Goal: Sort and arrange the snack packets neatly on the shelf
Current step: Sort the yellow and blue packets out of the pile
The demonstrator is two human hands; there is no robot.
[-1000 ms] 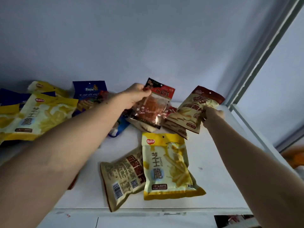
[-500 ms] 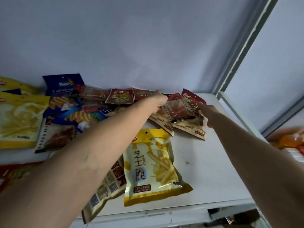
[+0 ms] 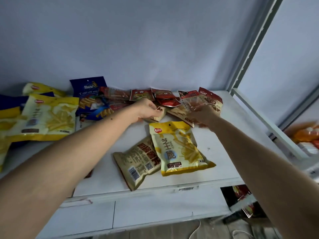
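Hidden: my right hand [image 3: 202,116] blurs; I cannot tell its fingers.
Left hand [image 3: 146,108]: fingers curled, pinching a beige packet [image 3: 158,116] near the shelf [image 3: 224,152] back edge.

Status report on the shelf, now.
Left hand grips tan packet. Right hand on clear red packet, grip blurred. Yellow packet lies in front.

Jumbled snack packets [image 3: 179,147] on white shelf [image 3: 224,152]
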